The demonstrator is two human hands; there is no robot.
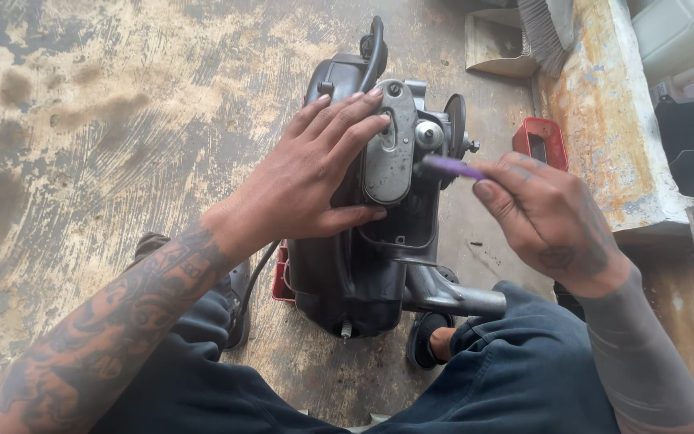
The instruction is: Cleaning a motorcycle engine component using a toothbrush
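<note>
A black machine body with a grey metal cover plate stands on the stained concrete floor between my knees. My left hand lies flat on it, fingers spread over the plate's left side, steadying it. My right hand grips a small tool with a purple handle, its tip pointing left at the metal parts beside the plate. A round disc and a bolt head sit just above the tool.
A small red tray lies on the floor to the right, beside a rusty raised ledge. A brush and dustpan rest at the top. Another red piece shows under the machine. A black shoe is at the lower left.
</note>
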